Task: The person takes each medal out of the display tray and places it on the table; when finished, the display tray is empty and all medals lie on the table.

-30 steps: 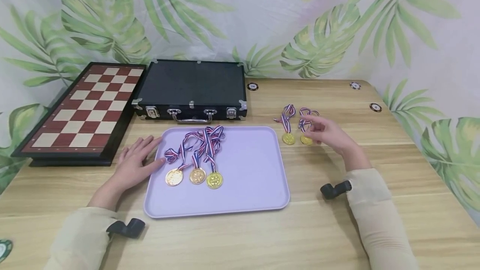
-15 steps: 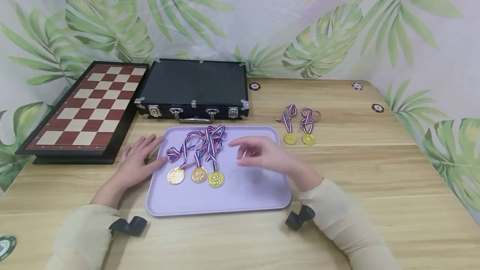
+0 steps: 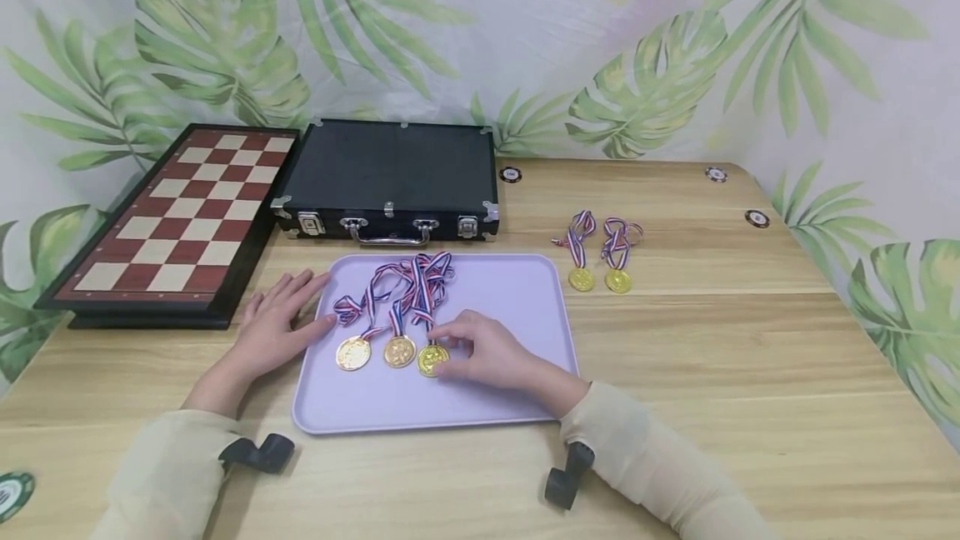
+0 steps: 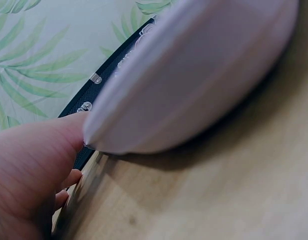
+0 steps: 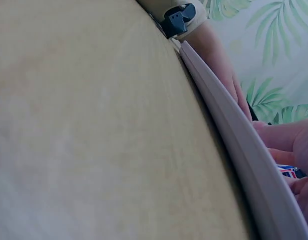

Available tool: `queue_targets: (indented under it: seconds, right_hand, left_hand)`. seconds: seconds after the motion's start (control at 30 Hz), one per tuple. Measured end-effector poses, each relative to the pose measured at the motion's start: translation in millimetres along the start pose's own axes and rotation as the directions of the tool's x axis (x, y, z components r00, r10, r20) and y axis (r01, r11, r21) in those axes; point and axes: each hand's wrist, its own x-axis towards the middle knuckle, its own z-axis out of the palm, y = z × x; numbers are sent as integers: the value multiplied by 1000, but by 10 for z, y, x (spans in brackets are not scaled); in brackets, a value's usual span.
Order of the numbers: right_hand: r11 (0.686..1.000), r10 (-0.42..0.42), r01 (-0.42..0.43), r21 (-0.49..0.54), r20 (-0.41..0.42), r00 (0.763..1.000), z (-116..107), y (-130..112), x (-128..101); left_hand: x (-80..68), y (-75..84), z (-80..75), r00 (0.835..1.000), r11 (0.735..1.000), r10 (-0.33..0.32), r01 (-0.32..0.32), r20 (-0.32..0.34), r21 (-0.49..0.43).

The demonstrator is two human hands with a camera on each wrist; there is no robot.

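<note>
A lilac tray [image 3: 517,298] holds two copper-gold medals [image 3: 353,352] and a yellow-gold medal [image 3: 429,359], with striped red, white and blue ribbons [image 3: 423,290] bunched above them. My right hand [image 3: 487,350] reaches over the tray from the right, index finger at the yellow-gold medal's top and thumb at its lower edge, gripping it while it lies on the tray. My left hand [image 3: 270,336] rests at the tray's left side, fingers stretched out and thumb on the rim. In the left wrist view, the thumb [image 4: 49,140] meets the tray edge [image 4: 193,90].
Two more yellow-gold medals [image 3: 618,281] with ribbons lie on the wooden table [image 3: 712,373] right of the tray. Behind the tray stands a black case [image 3: 390,165]; a chessboard [image 3: 176,215] is at the left. Several poker chips [image 3: 757,218] lie near the table's edges.
My right hand has moved left from the medals on the table, across the tray, and down onto the tray's yellow-gold medal. My left hand stays at the tray's left rim.
</note>
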Motion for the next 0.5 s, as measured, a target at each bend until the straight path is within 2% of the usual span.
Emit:
queue_targets:
  seconds: [0.17, 0.33, 0.5]
  right_hand:
    - [993, -1, 0, -118, -9, 1000, 48, 12, -11]
    - [967, -20, 17, -255, -7, 1000, 98, 13, -19]
    - [957, 3, -6, -291, -9, 1000, 92, -4, -20]
  left_hand:
    - [-1, -20, 13, 1000, 1000, 18, -18, -11, 3]
    - [-20, -21, 5, 1000, 1000, 15, -15, -10, -4]
    - [-16, -9, 1, 1000, 1000, 16, -16, -7, 4]
